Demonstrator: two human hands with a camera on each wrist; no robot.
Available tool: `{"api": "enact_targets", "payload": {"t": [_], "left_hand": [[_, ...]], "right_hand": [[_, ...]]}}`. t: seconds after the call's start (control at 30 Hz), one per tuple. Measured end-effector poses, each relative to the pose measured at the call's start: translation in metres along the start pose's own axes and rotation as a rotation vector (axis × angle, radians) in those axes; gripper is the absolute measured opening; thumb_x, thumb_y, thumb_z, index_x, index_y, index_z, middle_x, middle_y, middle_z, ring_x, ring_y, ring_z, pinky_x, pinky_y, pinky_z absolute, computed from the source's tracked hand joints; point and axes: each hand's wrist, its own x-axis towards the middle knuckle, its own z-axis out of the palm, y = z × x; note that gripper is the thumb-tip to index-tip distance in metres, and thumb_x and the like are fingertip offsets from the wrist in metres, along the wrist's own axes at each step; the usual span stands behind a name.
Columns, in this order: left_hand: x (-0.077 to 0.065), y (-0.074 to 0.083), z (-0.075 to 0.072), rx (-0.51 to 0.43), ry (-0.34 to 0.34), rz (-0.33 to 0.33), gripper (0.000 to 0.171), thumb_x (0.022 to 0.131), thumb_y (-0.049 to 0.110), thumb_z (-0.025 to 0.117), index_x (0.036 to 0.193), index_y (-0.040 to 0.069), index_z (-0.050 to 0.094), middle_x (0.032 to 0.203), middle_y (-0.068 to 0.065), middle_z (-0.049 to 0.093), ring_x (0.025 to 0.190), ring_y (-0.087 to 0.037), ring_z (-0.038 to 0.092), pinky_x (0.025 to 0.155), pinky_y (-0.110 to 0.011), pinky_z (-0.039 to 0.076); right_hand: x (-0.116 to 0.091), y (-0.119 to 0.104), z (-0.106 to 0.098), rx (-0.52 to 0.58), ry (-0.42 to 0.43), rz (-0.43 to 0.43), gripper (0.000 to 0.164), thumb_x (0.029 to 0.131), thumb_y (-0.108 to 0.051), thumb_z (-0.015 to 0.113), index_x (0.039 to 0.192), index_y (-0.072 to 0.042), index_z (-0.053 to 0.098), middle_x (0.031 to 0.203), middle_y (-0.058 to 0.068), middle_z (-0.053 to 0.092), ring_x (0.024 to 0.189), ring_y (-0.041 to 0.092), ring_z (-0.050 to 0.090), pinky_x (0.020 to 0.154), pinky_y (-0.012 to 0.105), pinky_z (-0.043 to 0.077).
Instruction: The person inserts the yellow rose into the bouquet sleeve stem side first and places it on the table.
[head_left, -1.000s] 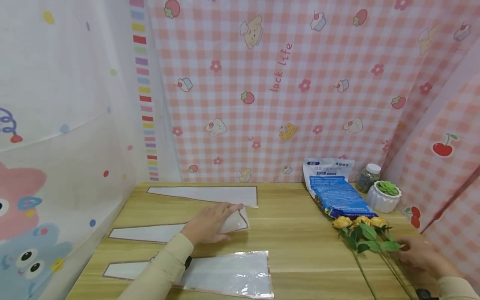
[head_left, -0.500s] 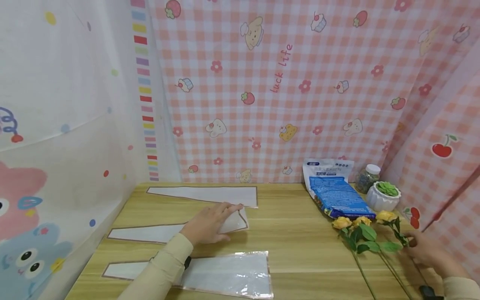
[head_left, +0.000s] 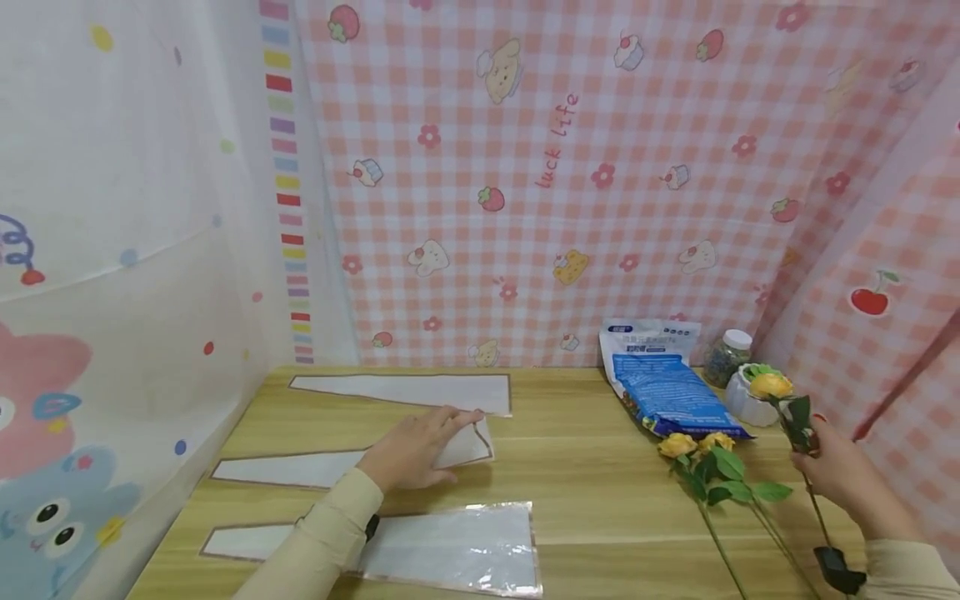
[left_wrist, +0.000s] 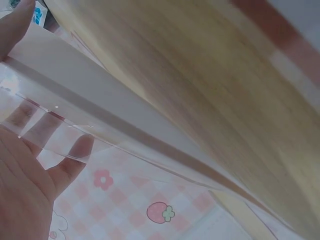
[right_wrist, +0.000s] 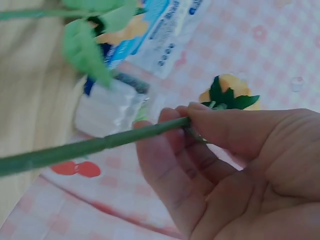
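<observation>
Green stem [right_wrist: 90, 147] of yellow rose [head_left: 771, 386] pinched in R hand [head_left: 843, 465], fingertips closed on it; L hand [head_left: 411, 448] grips mid. sheet [head_left: 315, 468] btwn thumb & fingers. 2 more roses [head_left: 726, 463] on worktop [head_left: 592, 467] nr R hand, bag [head_left: 678, 387] beyond.

White pot [head_left: 745, 402] ptly hid bhnd held rose [head_left: 771, 385].

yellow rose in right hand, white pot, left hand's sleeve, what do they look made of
Rose: matte petals, fabric or real, unclear; smooth, even stem hints at plastic. Pot: ceramic or plastic; its smooth, ribbed white wall fits both. Sleeve: likely thin, glossy plastic film, since light glints and fingers show through.
</observation>
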Motion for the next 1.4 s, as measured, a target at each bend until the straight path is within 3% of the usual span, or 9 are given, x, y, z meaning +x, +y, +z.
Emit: {"api": "enact_targets", "payload": {"t": [0.2,0.37,0.47,0.57,0.7,0.8,0.97,1.2,1.4], "left_hand": [[-0.004,0.001,-0.003,0.0,0.013,-0.003,0.106,0.078,0.05,0.085,0.16,0.022,0.024,0.136,-0.009,0.053,0.106,-0.026,0.065,0.085,-0.042,0.058],[-0.001,0.003,-0.005,-0.008,0.002,-0.011,0.105,0.079,0.049,0.085,0.161,0.024,0.023,0.139,-0.008,0.052,0.109,-0.026,0.065,0.088,-0.044,0.057],[0.0,0.004,-0.004,-0.009,-0.004,-0.01,0.104,0.08,0.048,0.084,0.161,0.024,0.023,0.139,-0.008,0.052,0.108,-0.026,0.065,0.087,-0.044,0.057],[0.0,0.004,-0.003,-0.013,0.007,0.002,0.103,0.079,0.047,0.085,0.16,0.022,0.025,0.138,-0.008,0.053,0.107,-0.025,0.065,0.086,-0.043,0.057],[0.001,0.002,0.0,-0.022,0.028,0.015,0.101,0.08,0.045,0.086,0.159,0.019,0.029,0.136,-0.008,0.054,0.107,-0.025,0.065,0.085,-0.042,0.058],[0.001,0.002,0.001,-0.017,0.029,0.012,0.099,0.081,0.045,0.084,0.159,0.018,0.029,0.137,-0.008,0.054,0.108,-0.025,0.065,0.083,-0.041,0.058],[0.002,0.002,0.002,-0.011,0.018,0.011,0.098,0.083,0.045,0.083,0.16,0.019,0.027,0.138,-0.008,0.054,0.111,-0.026,0.065,0.084,-0.043,0.058],[0.005,0.002,0.001,-0.031,0.011,0.025,0.099,0.084,0.043,0.083,0.161,0.021,0.024,0.139,-0.008,0.053,0.112,-0.025,0.064,0.084,-0.042,0.058],[0.007,0.003,0.001,-0.016,0.004,0.03,0.099,0.085,0.044,0.082,0.161,0.021,0.023,0.137,-0.008,0.053,0.107,-0.023,0.064,0.084,-0.041,0.058]], "right_hand": [[0.008,-0.02,0.004,-0.002,0.167,-0.102,0.031,0.094,0.005,0.062,0.119,0.016,0.047,0.1,0.037,0.061,0.088,0.049,0.064,0.059,0.041,0.055],[0.009,-0.037,0.01,0.113,0.185,-0.094,0.036,0.098,0.002,0.059,0.128,0.017,0.043,0.105,0.037,0.061,0.089,0.043,0.065,0.059,0.039,0.059],[0.012,-0.051,0.013,0.126,0.212,-0.099,0.039,0.099,-0.003,0.06,0.128,0.016,0.044,0.106,0.036,0.061,0.087,0.037,0.066,0.06,0.039,0.059],[0.015,-0.068,0.019,0.196,0.237,-0.122,0.042,0.101,-0.005,0.058,0.134,0.014,0.042,0.11,0.035,0.059,0.083,0.022,0.067,0.062,0.036,0.059],[0.019,-0.091,0.028,0.376,0.224,-0.146,0.052,0.105,-0.006,0.052,0.15,0.008,0.031,0.119,0.031,0.054,0.083,-0.001,0.062,0.068,0.032,0.061],[0.021,-0.104,0.034,0.478,0.222,-0.138,0.054,0.106,-0.01,0.05,0.153,0.004,0.027,0.117,0.021,0.054,0.088,-0.005,0.061,0.073,0.03,0.06],[0.024,-0.125,0.043,0.552,0.25,-0.158,0.044,0.105,-0.01,0.053,0.142,0.005,0.035,0.106,0.01,0.055,0.091,-0.002,0.062,0.075,0.024,0.058],[0.027,-0.151,0.059,0.464,0.284,-0.209,0.03,0.102,-0.005,0.058,0.128,0.007,0.046,0.11,0.025,0.058,0.089,-0.003,0.061,0.073,0.025,0.059],[0.032,-0.171,0.072,0.558,0.295,-0.204,0.031,0.103,-0.007,0.058,0.129,0.006,0.046,0.112,0.022,0.057,0.092,-0.001,0.061,0.075,0.024,0.058]]}}
